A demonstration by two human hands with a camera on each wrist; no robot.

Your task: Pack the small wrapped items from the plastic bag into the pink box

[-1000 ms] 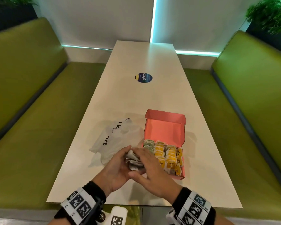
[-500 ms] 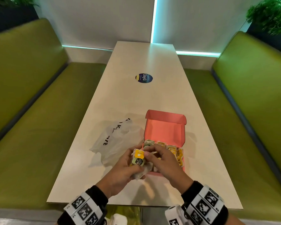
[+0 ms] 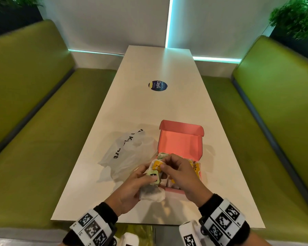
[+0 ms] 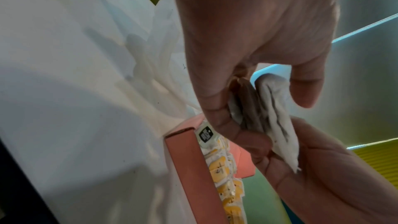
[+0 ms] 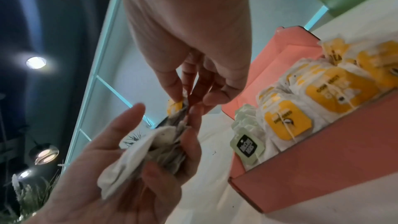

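My left hand [image 3: 147, 180] grips a bundle of small white wrapped items [image 3: 151, 192] just above the near left corner of the pink box [image 3: 180, 144]. My right hand [image 3: 164, 166] pinches the top of one yellow-tagged item [image 3: 157, 164] in that bundle. The right wrist view shows this pinch on the yellow tag [image 5: 174, 107], with the bundle [image 5: 148, 147] lying in the left palm. The box stands open, lid up, and rows of yellow-tagged and green-tagged items [image 5: 301, 98] fill it. The crumpled plastic bag [image 3: 126, 153] lies left of the box.
A long white table [image 3: 149, 112] carries a round dark sticker [image 3: 157, 85] at its middle. Green benches [image 3: 34, 121] run along both sides, and plants stand in the far corners. The box's near wall [image 4: 189, 168] sits close to my hands.
Both hands rose from the table's near edge and moved over the box's near left corner. The bundle turned so its tags show, and the right fingers took hold of the yellow-tagged item.
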